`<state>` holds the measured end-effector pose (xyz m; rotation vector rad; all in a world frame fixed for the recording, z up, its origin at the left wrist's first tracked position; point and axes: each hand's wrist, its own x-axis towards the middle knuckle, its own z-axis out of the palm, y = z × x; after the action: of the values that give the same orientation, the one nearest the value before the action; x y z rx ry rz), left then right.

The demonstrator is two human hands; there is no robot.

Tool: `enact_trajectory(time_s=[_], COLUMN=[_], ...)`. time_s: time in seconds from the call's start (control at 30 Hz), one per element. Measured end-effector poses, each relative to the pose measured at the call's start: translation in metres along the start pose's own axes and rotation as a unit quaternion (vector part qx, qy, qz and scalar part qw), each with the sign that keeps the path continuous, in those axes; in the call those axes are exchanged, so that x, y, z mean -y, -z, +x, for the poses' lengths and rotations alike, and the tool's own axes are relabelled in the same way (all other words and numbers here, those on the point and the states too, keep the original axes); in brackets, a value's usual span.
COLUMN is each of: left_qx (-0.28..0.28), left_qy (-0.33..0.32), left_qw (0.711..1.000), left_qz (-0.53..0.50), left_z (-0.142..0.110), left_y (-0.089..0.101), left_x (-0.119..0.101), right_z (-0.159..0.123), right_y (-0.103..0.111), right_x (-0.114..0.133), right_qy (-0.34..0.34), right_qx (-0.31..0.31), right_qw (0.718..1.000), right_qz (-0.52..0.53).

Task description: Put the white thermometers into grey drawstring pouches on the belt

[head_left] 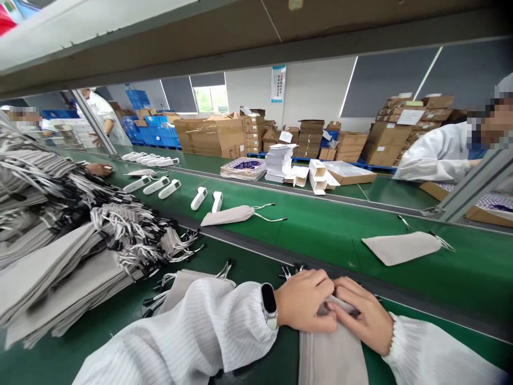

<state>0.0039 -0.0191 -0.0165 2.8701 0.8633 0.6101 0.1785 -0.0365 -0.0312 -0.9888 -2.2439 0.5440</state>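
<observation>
My left hand and my right hand meet over the top end of a grey drawstring pouch lying on the green bench in front of me. Both hands have their fingers curled and pinched on the pouch's mouth. A watch sits on my left wrist, and both arms wear white striped sleeves. Black cord toggles poke out just beyond my left hand. Another grey pouch lies partly under my left sleeve.
A big heap of grey pouches with cords fills the left. On the green conveyor belt lie two filled pouches and several white handheld devices. Co-workers in white sit at left and right. Cardboard boxes stand behind.
</observation>
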Motion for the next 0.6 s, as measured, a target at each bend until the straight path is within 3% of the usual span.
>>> enact_trajectory(time_s=[0.07,0.13,0.2,0.27,0.37,0.43,0.5,0.6], left_qx=[-0.005,-0.016,-0.029,-0.054,-0.124,-0.154,-0.124,-0.038], left_qy=[0.007,0.012,0.011,0.005,-0.028,-0.055,-0.082,-0.104], left_qw=[1.000,0.999,0.998,0.995,0.987,0.982,0.986,0.992], left_qz=[0.018,0.042,0.062,0.078,0.101,0.097,0.075,0.055], left_z=[-0.001,-0.002,-0.003,-0.005,-0.007,-0.007,-0.005,-0.004], left_y=[0.001,0.001,0.000,-0.004,-0.013,-0.019,-0.023,-0.022], left_x=[-0.001,-0.001,-0.001,-0.001,-0.007,-0.012,-0.015,-0.016], right_z=[0.000,0.005,0.022,0.053,0.119,0.169,0.213,0.258], right_y=[0.010,0.022,0.029,0.028,0.004,-0.023,-0.052,-0.089], right_x=[-0.004,-0.008,-0.005,0.008,0.040,0.059,0.069,0.061], right_qy=[-0.035,-0.078,-0.103,-0.092,-0.001,0.074,0.093,0.047], right_qx=[0.008,-0.021,-0.066,-0.065,0.056,0.136,0.172,0.184], right_qw=[0.997,0.990,0.986,0.991,0.997,0.973,0.938,0.907], right_qz=[0.075,0.118,0.111,0.068,-0.054,-0.171,-0.285,-0.376])
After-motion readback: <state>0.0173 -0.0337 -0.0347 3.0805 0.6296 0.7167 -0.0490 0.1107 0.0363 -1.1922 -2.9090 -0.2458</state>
